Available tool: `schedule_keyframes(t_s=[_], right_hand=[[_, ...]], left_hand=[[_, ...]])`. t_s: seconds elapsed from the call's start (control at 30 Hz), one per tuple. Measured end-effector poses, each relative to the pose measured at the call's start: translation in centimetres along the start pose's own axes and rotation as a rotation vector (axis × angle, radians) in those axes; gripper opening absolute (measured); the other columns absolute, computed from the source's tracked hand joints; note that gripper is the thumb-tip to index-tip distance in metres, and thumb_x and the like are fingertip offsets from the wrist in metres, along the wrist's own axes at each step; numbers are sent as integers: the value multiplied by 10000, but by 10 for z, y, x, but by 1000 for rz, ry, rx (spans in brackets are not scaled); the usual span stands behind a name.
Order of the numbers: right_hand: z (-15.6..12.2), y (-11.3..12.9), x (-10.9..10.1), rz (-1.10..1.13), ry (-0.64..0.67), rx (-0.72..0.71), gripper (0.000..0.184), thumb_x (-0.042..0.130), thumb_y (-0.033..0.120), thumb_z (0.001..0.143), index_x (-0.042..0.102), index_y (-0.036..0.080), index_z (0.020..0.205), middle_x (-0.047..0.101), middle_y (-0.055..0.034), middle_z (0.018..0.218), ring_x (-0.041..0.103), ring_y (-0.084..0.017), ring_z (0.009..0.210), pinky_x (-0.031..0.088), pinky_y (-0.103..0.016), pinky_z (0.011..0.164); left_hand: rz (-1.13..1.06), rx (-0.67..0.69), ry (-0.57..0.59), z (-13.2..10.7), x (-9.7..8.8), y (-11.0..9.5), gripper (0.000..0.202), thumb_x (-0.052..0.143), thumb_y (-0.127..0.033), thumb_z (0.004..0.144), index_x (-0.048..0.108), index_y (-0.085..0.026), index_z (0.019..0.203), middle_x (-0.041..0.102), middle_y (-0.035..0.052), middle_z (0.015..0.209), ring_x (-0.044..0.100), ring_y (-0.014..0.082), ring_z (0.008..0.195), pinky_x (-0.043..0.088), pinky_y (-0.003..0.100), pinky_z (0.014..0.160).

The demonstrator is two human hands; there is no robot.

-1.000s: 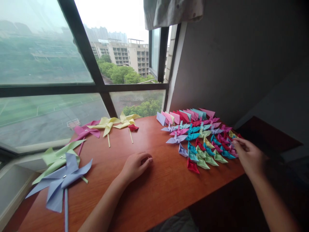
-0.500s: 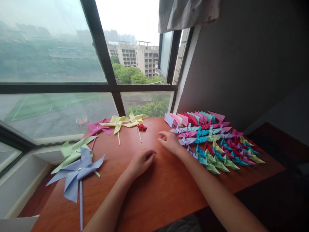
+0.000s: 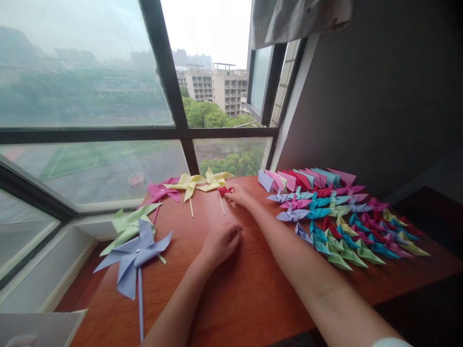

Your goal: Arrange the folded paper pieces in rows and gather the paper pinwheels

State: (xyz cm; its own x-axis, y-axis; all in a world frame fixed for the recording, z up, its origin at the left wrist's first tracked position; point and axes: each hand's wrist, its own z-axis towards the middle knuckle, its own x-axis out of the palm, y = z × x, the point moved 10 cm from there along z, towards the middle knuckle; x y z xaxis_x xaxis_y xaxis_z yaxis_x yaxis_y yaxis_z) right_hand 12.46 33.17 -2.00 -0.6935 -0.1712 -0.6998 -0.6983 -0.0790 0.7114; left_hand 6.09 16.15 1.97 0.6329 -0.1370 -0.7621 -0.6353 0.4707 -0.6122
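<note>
At the far side of the table, my right hand (image 3: 239,194) has its fingertips closed on a small red folded paper piece (image 3: 223,191), beside a yellow pinwheel (image 3: 215,181). My left hand (image 3: 221,243) rests on the tabletop nearer to me, fingers loosely curled in, with nothing visible in them. Left of the red piece lies a second yellow pinwheel (image 3: 188,184). A magenta pinwheel (image 3: 162,191), a green one (image 3: 126,225) and a large lilac one (image 3: 139,253) curve along the left side.
Several rows of folded paper cranes (image 3: 340,224) in many colours cover the right of the brown table (image 3: 249,294). Folded paper pieces (image 3: 307,179) stand in a line behind them. Windows (image 3: 87,168) border the far and left sides, and a grey wall (image 3: 365,96) the right.
My right hand has moved forward and left from beside the cranes to the red paper piece and closed on it. My left hand keeps its place on the table. The view has turned slightly left.
</note>
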Motion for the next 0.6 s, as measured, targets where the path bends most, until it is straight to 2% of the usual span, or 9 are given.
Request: schedule_keyframes(t_s=[0.13, 0.27, 0.4, 0.5, 0.6], right_hand=[[-8, 3, -7, 25, -81, -40, 242, 698, 400, 772, 727, 206, 914, 715, -5, 769, 647, -158, 738, 432, -218, 655], [-31, 0, -15, 88, -178, -59, 251, 674, 347, 804, 706, 216, 1016, 730, -9, 859, 658, -152, 777, 463, -222, 682], [-71, -4, -21, 147, -253, -87, 259, 639, 291, 842, 675, 231, 1091, 734, -11, 964, 669, -143, 814, 496, -229, 733], [-106, -2, -27, 161, -320, -176, 248, 618, 271, 858, 663, 242, 1100, 723, -12, 1003, 664, -139, 775, 512, -247, 744], [-138, 3, -36, 83, -395, -267, 279, 601, 232, 865, 645, 238, 1141, 702, -34, 1026, 652, -152, 781, 521, -274, 770]], left_hand=[[-21, 6, -13, 2, -1, 3, 183, 510, -213, 896, 687, -187, 937, 730, 64, 883, 657, 192, 768, 473, 288, 711], [-93, -46, -105, 5, -11, 14, 203, 512, -265, 908, 694, -179, 939, 729, 64, 871, 662, 201, 770, 486, 307, 725], [-295, -194, -202, 4, -20, 32, 282, 528, -393, 911, 670, -167, 1000, 702, 49, 784, 663, 194, 679, 511, 300, 644], [-493, -314, -259, 1, -20, 45, 385, 540, -500, 891, 632, -160, 1046, 673, 40, 788, 663, 184, 640, 510, 270, 545], [-648, -368, -305, 0, -19, 52, 439, 555, -550, 865, 607, -150, 1038, 651, 27, 803, 628, 141, 585, 496, 239, 507]])
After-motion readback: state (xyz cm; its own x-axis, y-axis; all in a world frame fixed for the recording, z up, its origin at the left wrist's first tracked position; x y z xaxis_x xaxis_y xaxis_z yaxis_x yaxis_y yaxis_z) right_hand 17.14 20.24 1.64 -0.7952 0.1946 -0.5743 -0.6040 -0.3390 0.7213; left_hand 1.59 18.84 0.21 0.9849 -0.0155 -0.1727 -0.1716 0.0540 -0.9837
